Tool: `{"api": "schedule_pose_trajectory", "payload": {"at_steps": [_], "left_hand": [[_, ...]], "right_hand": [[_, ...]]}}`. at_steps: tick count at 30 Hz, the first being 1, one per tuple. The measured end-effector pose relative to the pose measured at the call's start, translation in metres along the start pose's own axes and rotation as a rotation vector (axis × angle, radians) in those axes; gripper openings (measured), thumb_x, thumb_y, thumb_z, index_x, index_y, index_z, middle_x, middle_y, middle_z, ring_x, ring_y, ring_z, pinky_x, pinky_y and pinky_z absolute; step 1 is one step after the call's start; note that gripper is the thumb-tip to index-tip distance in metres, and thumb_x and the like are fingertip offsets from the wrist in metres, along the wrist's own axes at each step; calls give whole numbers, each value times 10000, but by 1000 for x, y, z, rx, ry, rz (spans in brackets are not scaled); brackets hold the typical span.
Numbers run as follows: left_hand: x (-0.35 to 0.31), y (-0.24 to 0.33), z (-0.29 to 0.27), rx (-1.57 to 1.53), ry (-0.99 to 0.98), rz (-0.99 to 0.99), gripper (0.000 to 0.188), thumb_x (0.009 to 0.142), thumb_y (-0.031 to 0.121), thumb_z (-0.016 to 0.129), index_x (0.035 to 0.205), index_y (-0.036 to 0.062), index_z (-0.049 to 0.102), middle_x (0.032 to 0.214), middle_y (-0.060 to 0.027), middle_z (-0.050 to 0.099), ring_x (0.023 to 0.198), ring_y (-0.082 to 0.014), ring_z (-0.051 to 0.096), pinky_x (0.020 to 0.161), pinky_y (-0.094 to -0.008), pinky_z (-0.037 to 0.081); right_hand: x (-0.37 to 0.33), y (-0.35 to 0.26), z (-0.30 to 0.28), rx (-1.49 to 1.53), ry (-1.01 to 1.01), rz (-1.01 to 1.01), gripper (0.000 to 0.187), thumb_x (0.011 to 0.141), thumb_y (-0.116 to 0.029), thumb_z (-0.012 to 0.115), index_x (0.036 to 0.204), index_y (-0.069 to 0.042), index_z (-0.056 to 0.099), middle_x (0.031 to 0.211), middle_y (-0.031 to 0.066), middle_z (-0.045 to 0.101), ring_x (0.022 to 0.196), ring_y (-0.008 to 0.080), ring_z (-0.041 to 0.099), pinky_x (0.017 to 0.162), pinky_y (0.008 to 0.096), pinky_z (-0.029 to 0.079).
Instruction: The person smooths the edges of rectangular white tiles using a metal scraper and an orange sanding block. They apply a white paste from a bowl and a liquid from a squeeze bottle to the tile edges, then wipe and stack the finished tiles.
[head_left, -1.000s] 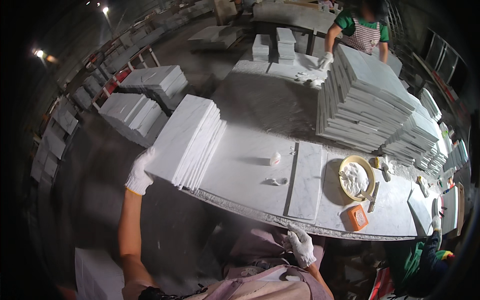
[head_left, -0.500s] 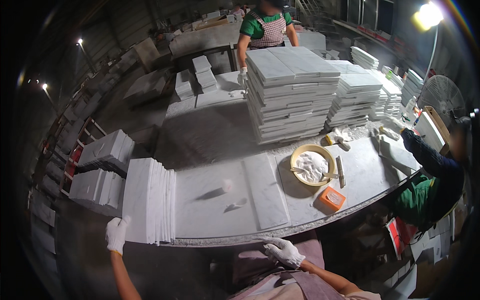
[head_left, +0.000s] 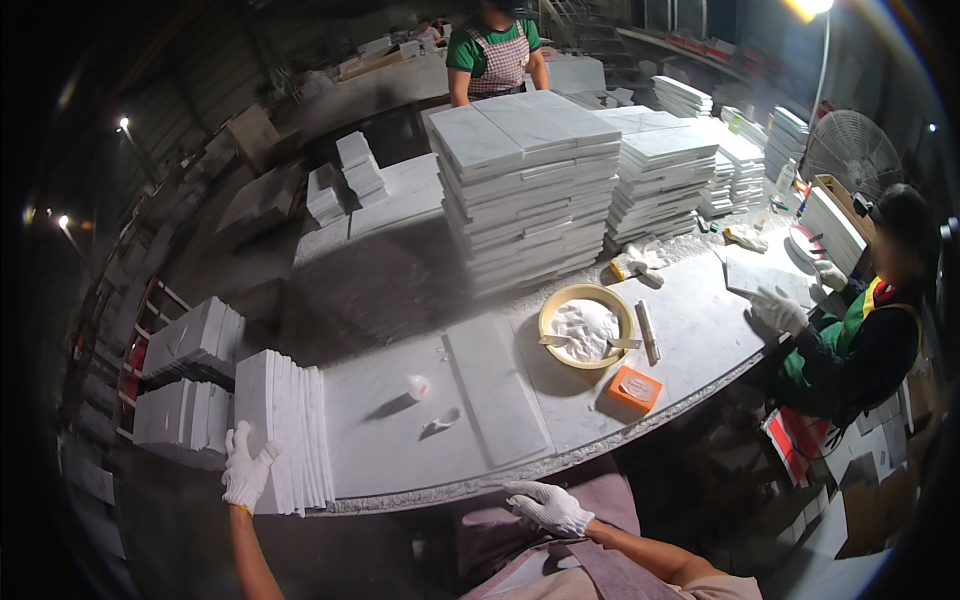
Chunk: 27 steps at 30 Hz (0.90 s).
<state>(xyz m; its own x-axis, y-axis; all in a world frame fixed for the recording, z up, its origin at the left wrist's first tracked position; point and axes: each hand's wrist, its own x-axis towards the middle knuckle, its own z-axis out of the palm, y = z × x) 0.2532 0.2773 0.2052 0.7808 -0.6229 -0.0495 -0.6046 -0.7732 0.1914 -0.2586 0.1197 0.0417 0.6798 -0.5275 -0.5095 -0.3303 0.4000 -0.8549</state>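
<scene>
My left hand [head_left: 248, 468], in a white knit glove, lies against the outer face of a row of upright white marble tiles [head_left: 283, 430] at the table's left end. Its fingers are spread on the stone. My right hand [head_left: 551, 508], gloved too, is held in front of my apron by the table's front edge, fingers stretched to the left and holding nothing. On the table before me a single marble tile [head_left: 497, 390] lies flat. A small white container [head_left: 416, 387] and a small pale piece [head_left: 441, 422] are left of it.
A yellow bowl of white powder [head_left: 585, 328] with scrapers stands beside an orange box [head_left: 634, 388]. Tall tile stacks [head_left: 535, 200] rise behind. At right a co-worker [head_left: 850, 310] handles a tile [head_left: 765, 280]; another person [head_left: 497, 55] stands beyond. More tiles [head_left: 190, 340] stand at left.
My left hand has gone from the tile row's lower corner to its face, fingers spreading. My view has shifted somewhat. The co-worker at right has straightened up, both hands now near the tile.
</scene>
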Motion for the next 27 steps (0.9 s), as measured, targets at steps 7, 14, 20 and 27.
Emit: {"api": "schedule_pose_trajectory", "payload": {"at_steps": [7,14,20,27], "left_hand": [[52,-2,15,-74,58,58,976,872,472,822,1631,46,380,1659,-237,381,1529,-405,395,1233,-463,362],[69,8,22,-252,160,268,728,894,301,865,1464,-45,574,1446,-255,588,1349,-366,537,1167,-457,431],[63,23,-8,140,-14,224,847,859,396,881,1525,6,531,1537,-281,516,1427,-421,471,1232,-496,361],[56,51,-9,39,-53,158,897,870,500,858,1565,57,507,1668,-207,418,1509,-438,377,1261,-489,338]], "right_hand": [[0,11,-8,-64,30,-95,445,1090,-328,604,1494,-142,617,953,29,720,786,138,687,756,326,573],[-5,25,-25,-176,33,-186,480,1092,-370,578,1506,-130,608,1190,129,771,926,217,744,896,366,584],[-1,44,-35,-153,132,-299,481,1087,-347,579,1509,-117,601,1195,122,771,897,228,742,905,366,585],[-3,36,-57,-71,71,-209,471,1090,-310,565,1511,-103,596,1190,131,768,942,232,734,918,365,585]]}}
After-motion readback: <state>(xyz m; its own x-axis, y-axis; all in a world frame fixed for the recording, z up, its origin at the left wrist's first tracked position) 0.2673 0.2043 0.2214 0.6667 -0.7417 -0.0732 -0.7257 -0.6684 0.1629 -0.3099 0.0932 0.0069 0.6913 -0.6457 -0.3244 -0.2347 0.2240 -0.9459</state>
